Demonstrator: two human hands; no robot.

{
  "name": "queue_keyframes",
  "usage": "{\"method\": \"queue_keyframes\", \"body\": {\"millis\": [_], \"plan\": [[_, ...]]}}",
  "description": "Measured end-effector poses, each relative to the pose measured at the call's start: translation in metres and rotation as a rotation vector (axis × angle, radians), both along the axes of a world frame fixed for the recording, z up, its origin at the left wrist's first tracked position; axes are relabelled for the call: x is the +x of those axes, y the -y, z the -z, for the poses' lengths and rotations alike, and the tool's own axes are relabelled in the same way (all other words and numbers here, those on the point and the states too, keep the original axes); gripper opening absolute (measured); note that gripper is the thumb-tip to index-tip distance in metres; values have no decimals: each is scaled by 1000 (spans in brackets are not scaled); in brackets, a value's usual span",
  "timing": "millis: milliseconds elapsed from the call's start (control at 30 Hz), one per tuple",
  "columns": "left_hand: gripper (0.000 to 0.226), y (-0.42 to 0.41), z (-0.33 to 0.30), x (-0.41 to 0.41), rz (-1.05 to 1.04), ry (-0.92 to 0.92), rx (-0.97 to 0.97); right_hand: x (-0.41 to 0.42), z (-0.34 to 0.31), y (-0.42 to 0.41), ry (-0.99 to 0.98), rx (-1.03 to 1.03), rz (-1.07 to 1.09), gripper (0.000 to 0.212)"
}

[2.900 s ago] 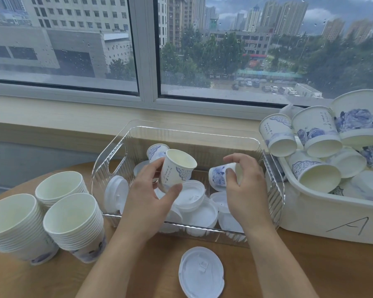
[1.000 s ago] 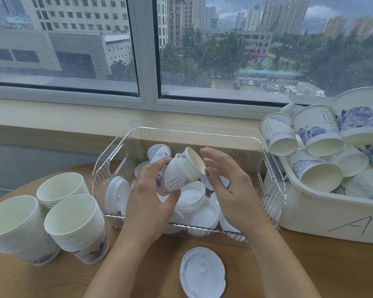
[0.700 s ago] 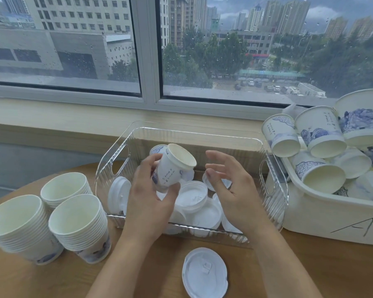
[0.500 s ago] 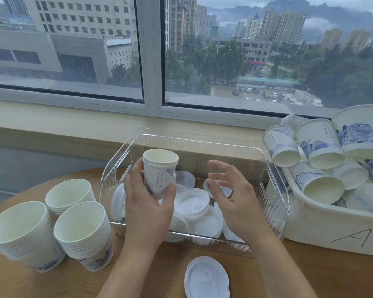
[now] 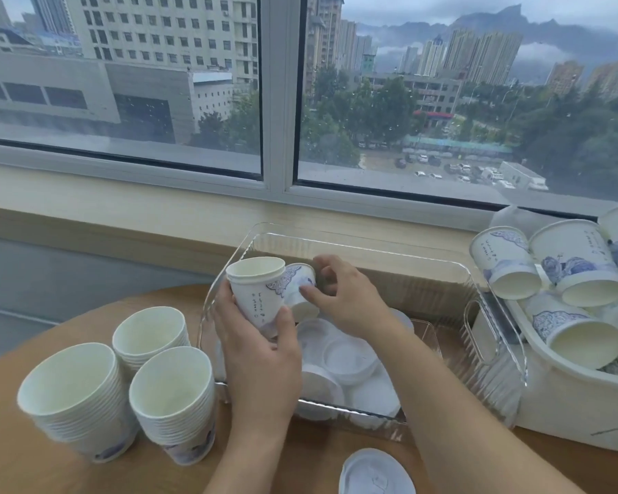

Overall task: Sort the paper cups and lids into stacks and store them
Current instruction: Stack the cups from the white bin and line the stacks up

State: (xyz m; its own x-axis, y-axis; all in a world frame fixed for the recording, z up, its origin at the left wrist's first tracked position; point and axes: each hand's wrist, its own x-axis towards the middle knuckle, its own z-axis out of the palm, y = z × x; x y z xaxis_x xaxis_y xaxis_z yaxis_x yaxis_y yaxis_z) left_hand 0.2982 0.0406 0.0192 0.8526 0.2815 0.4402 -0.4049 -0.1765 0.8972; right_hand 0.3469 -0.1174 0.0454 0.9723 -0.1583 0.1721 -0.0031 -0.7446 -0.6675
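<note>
While small unreadable writing runs down its white side, a nested cup is gripped by the left hand; a blue-patterned cup is pinched by the right hand.

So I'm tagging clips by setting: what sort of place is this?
Likely an upper-floor office or break room: a wooden table beside a wide window overlooking city towers, with bulk paper cup stacks being sorted.

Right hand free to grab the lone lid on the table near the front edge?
Probably not yet: the right hand is pinching a small cup inside the clear bin. The lid itself lies uncovered on the table.
</note>
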Motion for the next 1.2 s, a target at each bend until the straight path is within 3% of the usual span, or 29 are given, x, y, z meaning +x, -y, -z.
{"method": "queue_keyframes", "body": {"millis": [333, 633, 867, 1200], "plan": [[76, -2, 2, 2, -1, -17, 21, 13, 6, -27, 10, -6, 110, 79], [71, -4, -2, -16, 79, 15, 52, -54, -42, -3, 294, 548, 94, 57], [73, -5, 4, -70, 237, 34, 140, -130, -73, -3, 454, 728, -20, 57], [78, -26, 20, -135, 384, -13, 155, -200, -32, -27, 276, 630, -73, 54]]}}
